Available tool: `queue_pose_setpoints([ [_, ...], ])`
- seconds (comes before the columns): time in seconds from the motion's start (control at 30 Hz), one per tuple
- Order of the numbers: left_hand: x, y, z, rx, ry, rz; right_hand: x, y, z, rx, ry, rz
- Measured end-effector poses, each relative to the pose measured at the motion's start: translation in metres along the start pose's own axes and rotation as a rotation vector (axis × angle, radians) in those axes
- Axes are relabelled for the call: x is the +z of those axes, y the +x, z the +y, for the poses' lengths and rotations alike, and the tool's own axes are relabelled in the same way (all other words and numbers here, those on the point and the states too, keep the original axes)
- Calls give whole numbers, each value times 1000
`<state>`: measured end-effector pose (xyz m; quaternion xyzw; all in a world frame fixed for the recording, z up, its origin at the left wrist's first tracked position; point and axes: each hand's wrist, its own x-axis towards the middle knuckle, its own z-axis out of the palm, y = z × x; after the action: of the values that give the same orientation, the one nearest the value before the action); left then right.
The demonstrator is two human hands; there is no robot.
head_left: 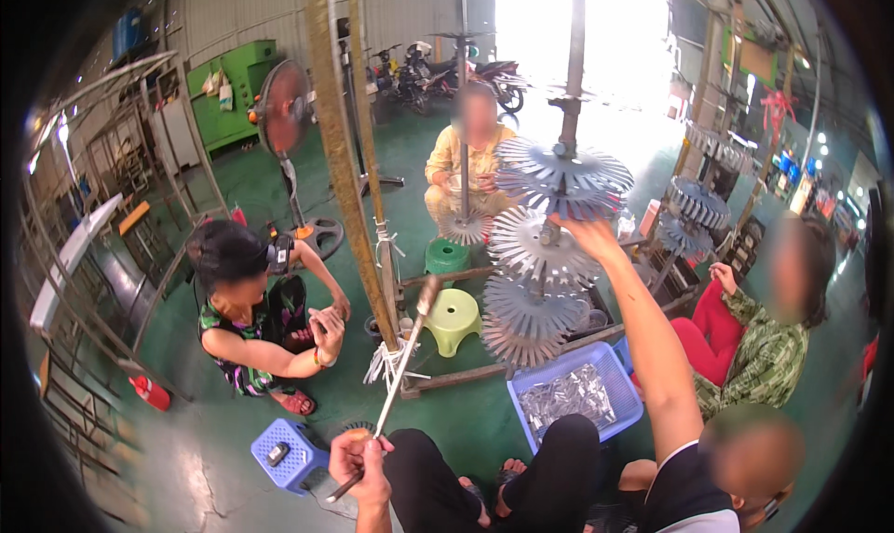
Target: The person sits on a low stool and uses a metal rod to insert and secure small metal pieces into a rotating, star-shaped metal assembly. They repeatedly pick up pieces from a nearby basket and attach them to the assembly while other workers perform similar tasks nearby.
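My left hand (361,466) is closed round a long, thin, pale rod (397,384), low and left of centre. The rod slants up and away, with a thicker brown tip, and its dark lower end sticks out below my fist. The tip is beside a wooden post, near a yellow-green stool (452,321). My right hand is not in view. At right, a co-worker's bare arm (643,323) reaches up to the stacked grey finned discs (563,175) on a vertical shaft; that hand touches their underside.
A blue basket (636,412) of small metal pieces stands before my knees. Left is a blue stool (279,472) with a small dark object on top. Three other people sit or crouch around the frame. A fan (284,114) stands behind. Wooden posts (340,151) rise mid-view.
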<state>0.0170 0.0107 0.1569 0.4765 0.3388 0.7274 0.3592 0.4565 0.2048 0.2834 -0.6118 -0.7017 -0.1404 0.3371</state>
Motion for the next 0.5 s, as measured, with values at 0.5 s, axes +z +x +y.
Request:
queue_pose_setpoints([
  [0.5,157,111,127,91,214,-441,6,6,3,-366,-152,381],
])
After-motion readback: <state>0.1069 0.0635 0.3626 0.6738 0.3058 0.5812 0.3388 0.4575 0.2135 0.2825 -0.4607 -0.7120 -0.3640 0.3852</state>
